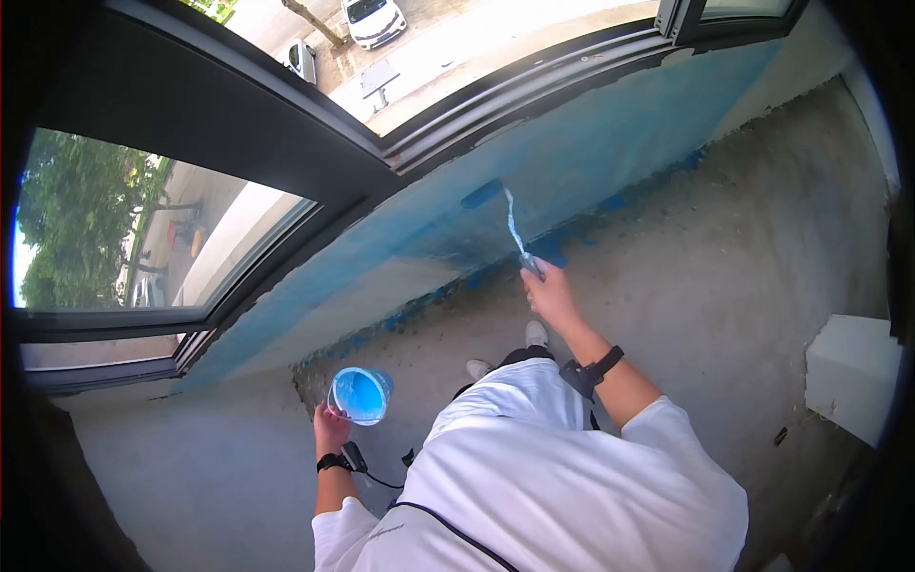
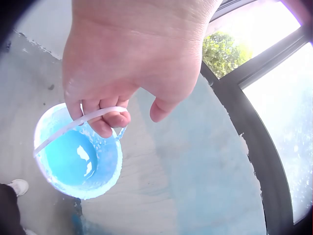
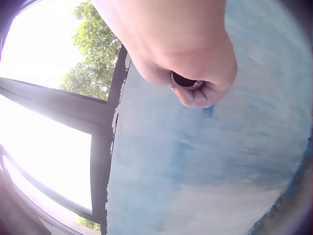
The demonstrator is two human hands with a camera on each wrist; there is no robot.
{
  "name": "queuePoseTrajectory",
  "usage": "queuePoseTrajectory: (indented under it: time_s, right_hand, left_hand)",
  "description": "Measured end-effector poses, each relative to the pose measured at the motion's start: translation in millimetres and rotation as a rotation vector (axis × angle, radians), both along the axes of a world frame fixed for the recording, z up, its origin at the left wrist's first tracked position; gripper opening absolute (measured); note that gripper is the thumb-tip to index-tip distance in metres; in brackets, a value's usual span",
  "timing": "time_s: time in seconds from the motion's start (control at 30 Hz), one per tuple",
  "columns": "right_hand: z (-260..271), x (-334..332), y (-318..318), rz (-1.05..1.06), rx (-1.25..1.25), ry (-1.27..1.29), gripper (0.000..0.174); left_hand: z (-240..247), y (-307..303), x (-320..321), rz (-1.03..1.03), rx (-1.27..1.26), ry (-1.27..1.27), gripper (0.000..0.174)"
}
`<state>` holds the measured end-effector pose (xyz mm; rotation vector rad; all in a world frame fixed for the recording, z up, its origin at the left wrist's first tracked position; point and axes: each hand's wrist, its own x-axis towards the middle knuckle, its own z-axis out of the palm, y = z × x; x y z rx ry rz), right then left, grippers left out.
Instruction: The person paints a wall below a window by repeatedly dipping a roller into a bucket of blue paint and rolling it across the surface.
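In the head view the left hand (image 1: 332, 426) holds a white bucket (image 1: 385, 386) with bright blue paint in it. The left wrist view shows the left hand (image 2: 132, 58) with its fingers hooked under the bucket's pale handle (image 2: 73, 126), thumb apart. The right hand (image 1: 555, 296) grips the handle of a paint roller (image 1: 529, 264), whose blue roller head (image 1: 482, 194) is at the wall (image 1: 610, 143) below the window. From the right wrist the right hand (image 3: 195, 63) shows curled round the handle's end (image 3: 187, 81); most of the roller is hidden behind it.
Streaky blue paint covers much of the wall, with paler patches lower left. Dark window frames (image 1: 286, 124) run along its top edge. Blue spots mark the concrete floor (image 1: 705, 276) at the wall's foot. A white box-like object (image 1: 851, 377) stands at the right; the person's shoes (image 1: 537, 334) are below.
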<state>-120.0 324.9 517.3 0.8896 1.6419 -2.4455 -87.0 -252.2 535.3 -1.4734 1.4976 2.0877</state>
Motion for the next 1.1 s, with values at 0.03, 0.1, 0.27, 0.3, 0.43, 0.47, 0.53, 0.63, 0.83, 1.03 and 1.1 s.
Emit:
queuePoseTrajectory:
  time_s: [0.03, 0.1, 0.27, 0.3, 0.43, 0.47, 0.53, 0.63, 0.83, 1.03, 1.1]
  right_hand:
    - [-12.4, 0.4, -3.4, 0.037, 0.2, 0.049, 0.015]
    - [-34.9, -1.8, -13.1, -0.017, 0.485, 0.126, 0.022]
    - [-32.7, 7.4, 13.1, 0.019, 0.484, 0.134, 0.029]
    - [-28.0, 8.1, 21.6, 0.029, 0.494, 0.161, 0.03]
    - [-5.6, 19.0, 70.0, -0.066, 0.601, 0.243, 0.029]
    - [3.0, 22.6, 85.9, -0.074, 0.536, 0.213, 0.028]
    - [21.1, 25.1, 108.4, -0.118, 0.403, 0.166, 0.023]
    - [14.7, 21.9, 128.8, -0.032, 0.349, 0.129, 0.02]
    - [-43.8, 7.7, 131.1, -0.012, 0.186, -0.032, 0.025]
    - [-73.8, 1.8, 111.2, -0.043, 0.203, -0.03, 0.015]
    - [-89.3, 6.6, 106.6, -0.027, 0.206, -0.013, 0.015]
  left_hand:
    - [-4.1, -7.5, -0.3, -0.002, 0.028, -0.007, 0.025]
    - [-10.4, -13.9, -2.2, -0.016, 0.033, -0.026, 0.025]
    - [-10.9, -18.3, -7.3, -0.031, 0.019, -0.084, 0.027]
    - [-6.8, -15.8, -9.7, -0.012, 0.013, -0.108, 0.028]
    - [-1.9, -11.5, -12.6, -0.007, 0.014, -0.12, 0.031]
    - [-2.5, -11.1, -11.6, -0.004, 0.021, -0.118, 0.031]
    - [0.0, -12.7, -7.2, 0.008, 0.014, -0.12, 0.03]
    - [9.7, -2.1, -0.5, 0.056, 0.028, -0.054, 0.029]
    - [25.9, 18.2, 9.3, 0.115, -0.008, 0.091, 0.023]
    - [25.4, 17.8, 16.0, 0.085, -0.059, 0.114, 0.021]
    - [23.7, 11.4, 18.6, 0.075, -0.087, 0.074, 0.022]
